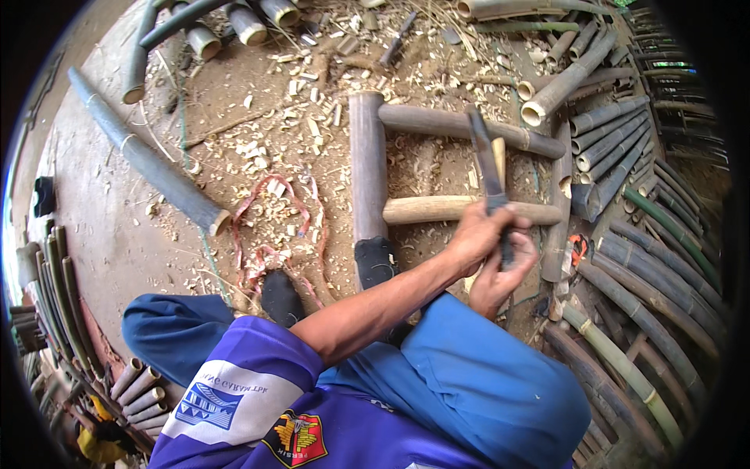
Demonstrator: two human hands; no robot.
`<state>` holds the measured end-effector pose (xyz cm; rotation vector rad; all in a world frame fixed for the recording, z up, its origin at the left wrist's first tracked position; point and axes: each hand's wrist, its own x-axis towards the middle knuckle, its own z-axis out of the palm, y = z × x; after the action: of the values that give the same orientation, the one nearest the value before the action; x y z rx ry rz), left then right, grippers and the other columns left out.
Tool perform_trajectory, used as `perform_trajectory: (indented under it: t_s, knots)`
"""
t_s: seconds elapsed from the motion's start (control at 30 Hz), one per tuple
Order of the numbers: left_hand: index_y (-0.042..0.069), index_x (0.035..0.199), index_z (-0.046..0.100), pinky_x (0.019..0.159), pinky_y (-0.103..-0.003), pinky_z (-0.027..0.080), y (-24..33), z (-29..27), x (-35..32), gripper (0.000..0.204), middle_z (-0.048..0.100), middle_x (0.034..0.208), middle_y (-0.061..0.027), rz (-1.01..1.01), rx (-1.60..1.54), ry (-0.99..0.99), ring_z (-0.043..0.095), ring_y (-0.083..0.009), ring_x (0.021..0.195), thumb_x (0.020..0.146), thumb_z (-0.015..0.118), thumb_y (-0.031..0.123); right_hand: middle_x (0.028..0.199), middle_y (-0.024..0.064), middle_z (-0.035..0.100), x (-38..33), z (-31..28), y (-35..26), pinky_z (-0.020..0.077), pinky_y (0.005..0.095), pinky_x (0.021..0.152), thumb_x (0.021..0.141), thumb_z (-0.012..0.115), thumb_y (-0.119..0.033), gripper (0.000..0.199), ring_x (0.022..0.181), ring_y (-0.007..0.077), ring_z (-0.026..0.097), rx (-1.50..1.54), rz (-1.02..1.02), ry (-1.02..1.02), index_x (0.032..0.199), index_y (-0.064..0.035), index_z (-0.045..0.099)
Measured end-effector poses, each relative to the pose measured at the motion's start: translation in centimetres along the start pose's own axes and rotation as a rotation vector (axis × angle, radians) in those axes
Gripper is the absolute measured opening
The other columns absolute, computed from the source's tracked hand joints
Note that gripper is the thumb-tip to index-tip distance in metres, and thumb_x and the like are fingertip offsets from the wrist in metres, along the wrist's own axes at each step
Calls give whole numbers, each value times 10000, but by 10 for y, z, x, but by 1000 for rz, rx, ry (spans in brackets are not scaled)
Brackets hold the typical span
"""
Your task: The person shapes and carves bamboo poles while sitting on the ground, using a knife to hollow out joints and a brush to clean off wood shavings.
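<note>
Knife: dark blade with dark handle (486, 160); it is in the hands, above the right half of the frame, crossing the view of both bars, with the tip toward the upper bar
Left hand: fingers closed around the handle of the knife, near the blade; the hand (475, 234) appears just below the lower bar
Right hand: half curled (500, 288), near the frame's lower right corner; its fingers bend about the lower end of the handle; how firmly they hold, I cannot tell
Frame: two posts and two bars of bamboo (369, 168), lying on the ground (219, 98); upper bar (441, 123) is dark, lower bar (426, 209) is pale; both run from the left post to the right post (557, 242)
Stick: pale, short (499, 159), just beside the blade in the view; whether a hand holds it, I cannot tell
Feet: right foot (376, 262) hides the lower end of the left post; left foot (283, 298) is left of it
Chips: scattered (315, 125) on the ground, left of the frame and beyond it
Pole: grey (152, 164), slanting near the ground's left edge
Bamboo: many cut lengths (613, 133), heaped along the ground's right edge
</note>
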<state>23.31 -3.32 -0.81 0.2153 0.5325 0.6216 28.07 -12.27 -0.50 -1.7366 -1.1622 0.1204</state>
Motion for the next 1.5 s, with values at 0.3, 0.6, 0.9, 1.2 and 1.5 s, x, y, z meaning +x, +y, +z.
perform_trajectory:
  t_s: [0.3,0.6,0.9,1.2,1.5]
  knots:
    - [90,1097,707,565,-262,533,195,-148,-42,253,691,780,-29,213,1275,273,619,-69,654,987,632,305,1349,252,460,-116,-160,170,371,468,1072,830,727,-329,872,1241,324,469,-1238,719,-1039,1505,10,291]
    - [56,979,762,484,-358,414,287,-213,-64,549,616,612,-77,359,2089,54,546,-168,503,930,619,583,1274,233,498,-119,-157,144,442,464,985,820,718,-268,834,1134,322,534,-813,757,-757,1488,7,302]
    - [31,844,770,423,-377,302,276,-242,-42,571,420,460,-40,82,2111,-29,372,-161,407,957,600,564,1198,215,536,-45,-130,67,513,460,898,810,709,-208,801,1028,320,599,-280,746,-541,1472,5,314]
    - [17,844,754,454,-399,336,276,-250,-29,554,426,475,-80,71,2093,-16,406,-190,429,969,599,535,1057,189,580,89,-35,-17,611,401,624,753,633,-151,676,753,253,665,367,919,-713,1340,55,368]
    - [15,803,750,430,-397,364,272,-252,-26,556,476,469,-75,95,2080,-41,454,-204,411,959,611,531,1079,181,580,128,10,-60,588,360,647,701,722,-203,788,775,234,664,295,777,-885,1362,55,378]
